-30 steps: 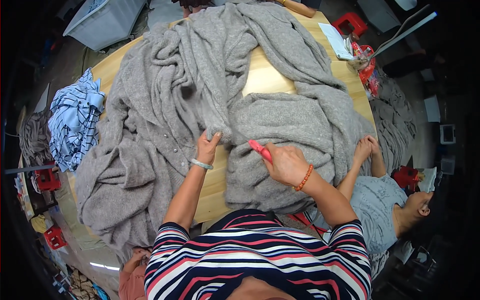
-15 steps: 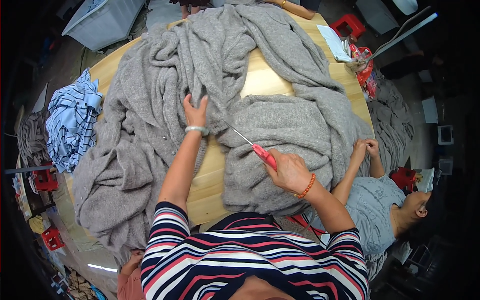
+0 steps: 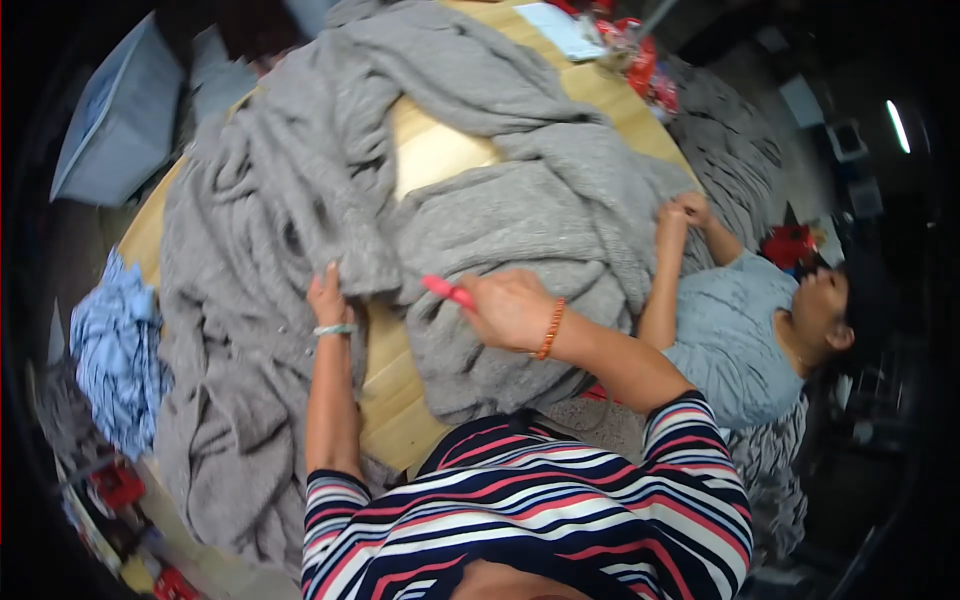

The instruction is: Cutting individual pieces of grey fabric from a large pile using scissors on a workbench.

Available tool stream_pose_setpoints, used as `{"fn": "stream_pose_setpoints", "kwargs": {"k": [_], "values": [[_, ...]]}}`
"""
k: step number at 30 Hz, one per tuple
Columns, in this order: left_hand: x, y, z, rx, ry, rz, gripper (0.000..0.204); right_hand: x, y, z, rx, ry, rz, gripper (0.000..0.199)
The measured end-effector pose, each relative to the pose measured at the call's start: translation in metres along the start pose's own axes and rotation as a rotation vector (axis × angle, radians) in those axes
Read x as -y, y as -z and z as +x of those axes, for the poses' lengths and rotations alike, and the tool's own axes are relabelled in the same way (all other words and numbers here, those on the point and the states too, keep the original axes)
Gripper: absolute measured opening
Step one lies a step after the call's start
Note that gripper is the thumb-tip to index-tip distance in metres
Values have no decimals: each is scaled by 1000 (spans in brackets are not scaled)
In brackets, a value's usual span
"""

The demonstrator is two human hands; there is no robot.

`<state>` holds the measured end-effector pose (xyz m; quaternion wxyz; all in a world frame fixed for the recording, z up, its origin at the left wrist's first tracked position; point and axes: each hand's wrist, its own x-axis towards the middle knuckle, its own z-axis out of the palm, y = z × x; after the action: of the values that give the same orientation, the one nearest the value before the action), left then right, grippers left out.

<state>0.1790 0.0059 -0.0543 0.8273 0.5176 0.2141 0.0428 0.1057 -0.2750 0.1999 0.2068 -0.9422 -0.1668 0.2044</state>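
Grey knitwear [image 3: 345, 235] heaped across pale wooden table [image 3: 392, 400], one bunched end hanging loose left of frame's centre. Left hand [image 3: 328, 303] at that end, thumb up; fingers blurred, can't tell from here if pinching. Right hand [image 3: 515, 308], mid-frame, curled round pink-handled tool [image 3: 447, 291], tip lost in blur. Step seems to be tool work on knit; next move likely wants cloth steadied, tip placed carefully. Co-worker's hands [image 3: 685, 211] together, right of frame.
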Motion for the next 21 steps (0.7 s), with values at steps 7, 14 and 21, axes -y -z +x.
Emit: {"fn": "stream_pose_setpoints", "kwargs": {"k": [7, 14, 21], "values": [[-20, -8, 0, 79, -76, -55, 20, 8, -3, -13, 47, -36, -35, 23], [-35, 2, -33, 83, -50, -8, 22, 12, -10, -18, 63, 5, 12, 20], [-109, 175, -30, -605, -400, 373, 26, -7, -5, -49, -51, -43, 66, 21]]}}
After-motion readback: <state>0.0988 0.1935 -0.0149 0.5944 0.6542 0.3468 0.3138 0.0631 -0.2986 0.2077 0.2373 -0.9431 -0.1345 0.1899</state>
